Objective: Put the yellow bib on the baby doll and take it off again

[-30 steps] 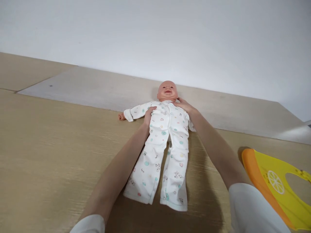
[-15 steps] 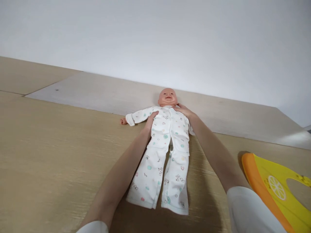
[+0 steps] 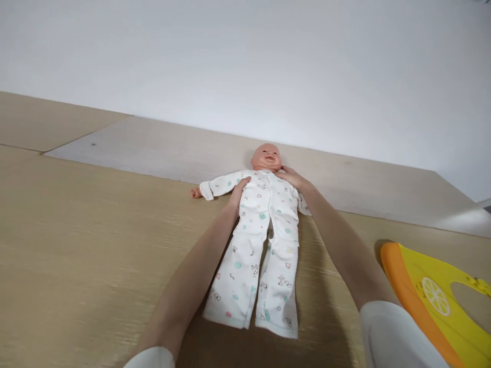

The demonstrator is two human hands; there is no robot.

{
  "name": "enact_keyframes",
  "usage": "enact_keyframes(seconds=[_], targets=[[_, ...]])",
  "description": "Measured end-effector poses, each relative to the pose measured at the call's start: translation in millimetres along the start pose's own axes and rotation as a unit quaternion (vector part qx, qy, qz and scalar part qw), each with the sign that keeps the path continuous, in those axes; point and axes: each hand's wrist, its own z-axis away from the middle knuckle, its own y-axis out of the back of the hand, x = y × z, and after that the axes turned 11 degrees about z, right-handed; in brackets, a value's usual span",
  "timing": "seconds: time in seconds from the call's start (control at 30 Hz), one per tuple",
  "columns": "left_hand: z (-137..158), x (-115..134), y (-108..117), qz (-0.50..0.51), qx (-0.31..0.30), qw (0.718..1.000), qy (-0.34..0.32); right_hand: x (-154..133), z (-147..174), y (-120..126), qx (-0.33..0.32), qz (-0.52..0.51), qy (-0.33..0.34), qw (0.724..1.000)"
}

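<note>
A bald baby doll in white patterned pyjamas lies on its back, head towards the wall and legs towards me. My left hand grips the side of its chest under the arm; the thumb rests on the front and the other fingers are hidden beneath. Around the doll's shoulder and neck on the other side is my right hand, with some fingers out of sight behind the neck. One doll arm stretches out to the left; the other is mostly covered by my right wrist.
A yellow bib with an orange pocket edge and a citrus-slice print lies at the right. The wood-look surface meets a paler strip along the white wall.
The doll's head has tilted slightly to the right and sits a little lower in view. Both hands keep their hold, nearly unmoved.
</note>
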Motion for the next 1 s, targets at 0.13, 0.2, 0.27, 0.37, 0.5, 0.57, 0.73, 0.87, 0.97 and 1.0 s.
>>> enact_keyframes(seconds=[0.13,0.2,0.27,0.37,0.5,0.57,0.73,0.87,0.97,1.0], targets=[[-9.3,0.4,4.5,0.015,-0.012,1.000,-0.008,-16.6,32.1,-0.5,0.121,0.224,0.036,0.966],[-11.0,0.8,5.4,0.021,-0.032,0.999,-0.008,-28.8,65.5,-14.9,0.196,0.307,0.136,0.921],[-9.0,1.3,5.6,0.013,-0.042,0.999,-0.023,-41.4,110.8,-41.1,0.217,0.333,0.265,0.879],[-2.4,1.5,5.6,0.000,-0.049,0.998,-0.048,-52.7,185.3,-92.9,0.117,0.382,0.443,0.802],[-0.2,-0.3,6.2,0.007,-0.049,0.995,-0.090,-44.9,251.9,-152.3,0.037,0.508,0.486,0.710],[-2.0,-1.7,6.3,0.016,-0.047,0.992,-0.118,-35.0,264.2,-170.4,0.038,0.546,0.471,0.691],[1.5,-2.4,3.8,0.025,-0.038,0.991,-0.129,-15.5,266.8,-189.4,0.101,0.591,0.435,0.671],[12.9,-3.9,4.7,0.021,-0.022,0.992,-0.122,-8.9,270.9,-190.1,0.097,0.621,0.418,0.656],[21.8,-8.1,11.0,0.000,-0.028,0.991,-0.133,-5.1,274.8,-188.2,0.073,0.628,0.430,0.645],[24.8,-9.8,14.1,-0.016,-0.025,0.988,-0.154,-4.2,275.2,-188.0,0.067,0.637,0.423,0.641]])
